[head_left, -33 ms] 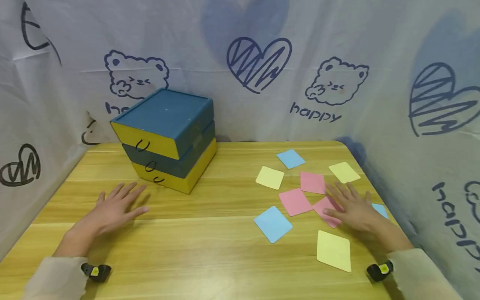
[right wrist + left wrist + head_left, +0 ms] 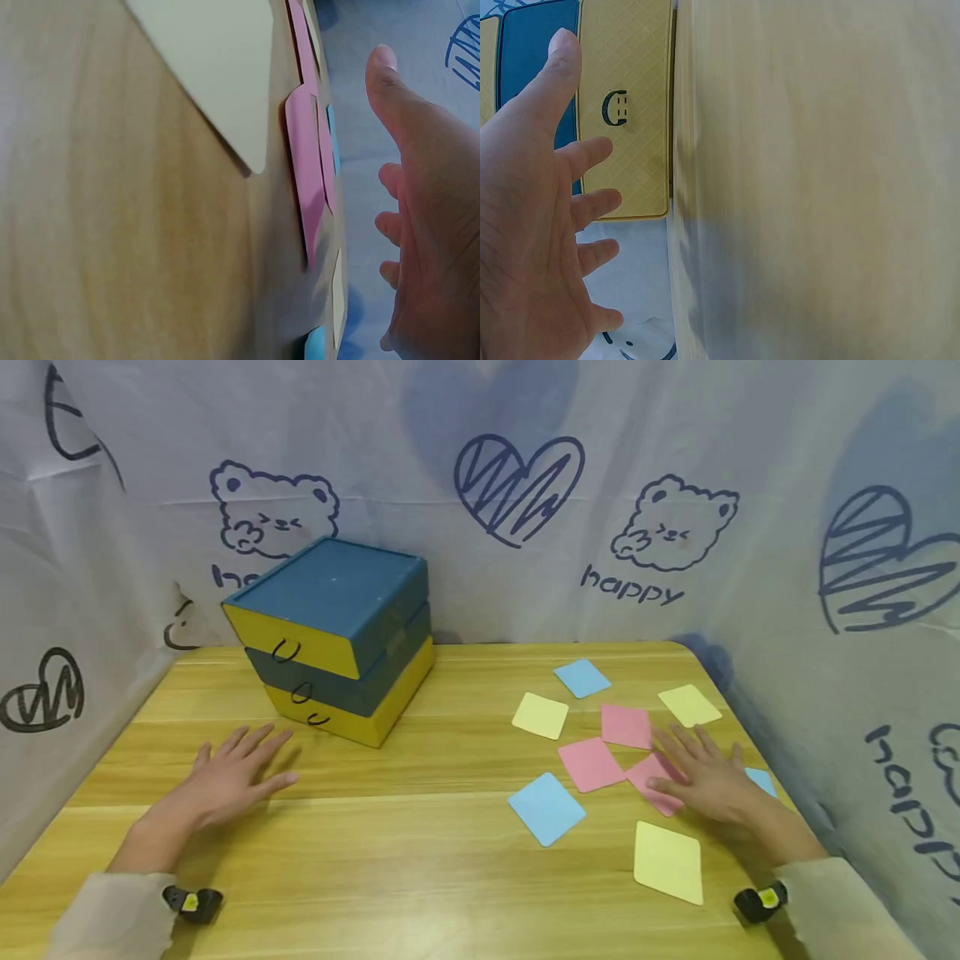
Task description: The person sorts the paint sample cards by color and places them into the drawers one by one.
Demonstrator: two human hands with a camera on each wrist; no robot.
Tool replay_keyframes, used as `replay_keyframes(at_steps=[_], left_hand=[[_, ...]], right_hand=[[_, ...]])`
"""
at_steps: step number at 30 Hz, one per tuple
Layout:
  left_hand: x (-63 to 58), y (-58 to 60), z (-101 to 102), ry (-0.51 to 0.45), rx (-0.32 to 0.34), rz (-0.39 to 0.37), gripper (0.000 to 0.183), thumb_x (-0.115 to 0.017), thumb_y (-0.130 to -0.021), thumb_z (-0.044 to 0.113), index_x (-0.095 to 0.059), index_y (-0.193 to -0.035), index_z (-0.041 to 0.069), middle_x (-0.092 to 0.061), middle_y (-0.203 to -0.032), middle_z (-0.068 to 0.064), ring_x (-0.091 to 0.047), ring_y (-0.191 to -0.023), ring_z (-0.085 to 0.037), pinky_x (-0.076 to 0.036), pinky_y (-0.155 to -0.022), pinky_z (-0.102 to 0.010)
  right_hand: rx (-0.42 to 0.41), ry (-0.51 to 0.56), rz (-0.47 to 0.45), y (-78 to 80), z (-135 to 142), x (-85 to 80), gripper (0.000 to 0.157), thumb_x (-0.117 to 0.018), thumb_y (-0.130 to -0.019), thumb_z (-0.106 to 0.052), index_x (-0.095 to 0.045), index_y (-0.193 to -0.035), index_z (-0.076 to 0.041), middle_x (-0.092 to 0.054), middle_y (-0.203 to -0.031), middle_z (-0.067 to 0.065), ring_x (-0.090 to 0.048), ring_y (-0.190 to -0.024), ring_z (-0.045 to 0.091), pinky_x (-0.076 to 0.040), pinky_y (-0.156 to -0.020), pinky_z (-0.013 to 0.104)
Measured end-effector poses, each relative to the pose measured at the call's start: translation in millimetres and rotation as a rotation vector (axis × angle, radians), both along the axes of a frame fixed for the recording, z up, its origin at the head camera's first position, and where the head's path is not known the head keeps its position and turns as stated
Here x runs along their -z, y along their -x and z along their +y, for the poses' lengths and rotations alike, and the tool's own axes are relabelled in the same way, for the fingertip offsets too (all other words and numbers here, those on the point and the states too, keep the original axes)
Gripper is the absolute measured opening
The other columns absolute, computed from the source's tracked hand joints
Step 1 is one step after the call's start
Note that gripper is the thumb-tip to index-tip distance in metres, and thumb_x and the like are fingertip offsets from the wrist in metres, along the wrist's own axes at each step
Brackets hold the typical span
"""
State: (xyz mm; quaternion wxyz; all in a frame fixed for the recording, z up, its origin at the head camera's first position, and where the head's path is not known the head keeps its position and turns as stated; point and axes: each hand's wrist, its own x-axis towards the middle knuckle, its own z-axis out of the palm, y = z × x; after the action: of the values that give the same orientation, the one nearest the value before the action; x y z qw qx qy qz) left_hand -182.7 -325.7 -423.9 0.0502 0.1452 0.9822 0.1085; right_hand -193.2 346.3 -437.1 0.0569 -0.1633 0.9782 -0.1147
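Note:
My left hand [image 2: 232, 781] is held with its fingers spread, holding nothing, in front of a small blue and yellow drawer unit [image 2: 333, 581]. The unit's yellow and blue drawer fronts carry dark loop handles; the left wrist view shows a yellow drawer front [image 2: 641, 165] beyond the fingers. My right hand [image 2: 708, 785] also has its fingers spread and holds nothing. In the head view it overlaps the edge of a pink square card [image 2: 652, 781] and partly covers a blue card [image 2: 762, 781]. Two more pink cards [image 2: 591, 765] lie to its left.
Several cards are scattered over the right half of the wooden table [image 2: 360, 860], among them a blue card [image 2: 547, 809], a yellow card [image 2: 667, 862] and another yellow card [image 2: 690, 705] near the right edge. A printed white cloth [image 2: 517, 593] hangs behind and at both sides.

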Motion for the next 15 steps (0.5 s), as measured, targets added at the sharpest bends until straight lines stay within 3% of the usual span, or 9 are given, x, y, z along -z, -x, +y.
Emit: replay_keyframes(at_steps=[7, 15], left_hand=[[1.8, 4.0, 0, 0.011, 0.009, 0.003, 0.079, -0.046, -0.096, 0.062, -0.025, -0.156, 0.015, -0.020, -0.157, -0.025, -0.013, -0.139, -0.056, -0.004, -0.097, -0.082], [0.8, 6.4, -2, -0.002, 0.012, 0.008, 0.080, -0.046, -0.096, 0.061, -0.024, -0.157, 0.014, -0.020, -0.157, -0.026, -0.012, -0.138, -0.056, -0.004, -0.097, -0.082]], right_hand=[[0.001, -0.017, 0.012, -2.2, 0, -0.8, 0.086, -0.050, -0.095, -0.059, -0.004, -0.160, -0.025, -0.006, -0.162, 0.017, -0.002, -0.142, 0.053, 0.006, -0.096, 0.083], [-0.009, -0.040, 0.015, 8.6, -4, -10.5, 0.086, -0.048, -0.095, -0.061, -0.004, -0.160, -0.024, -0.006, -0.163, 0.016, 0.000, -0.144, 0.050, 0.005, -0.096, 0.082]])
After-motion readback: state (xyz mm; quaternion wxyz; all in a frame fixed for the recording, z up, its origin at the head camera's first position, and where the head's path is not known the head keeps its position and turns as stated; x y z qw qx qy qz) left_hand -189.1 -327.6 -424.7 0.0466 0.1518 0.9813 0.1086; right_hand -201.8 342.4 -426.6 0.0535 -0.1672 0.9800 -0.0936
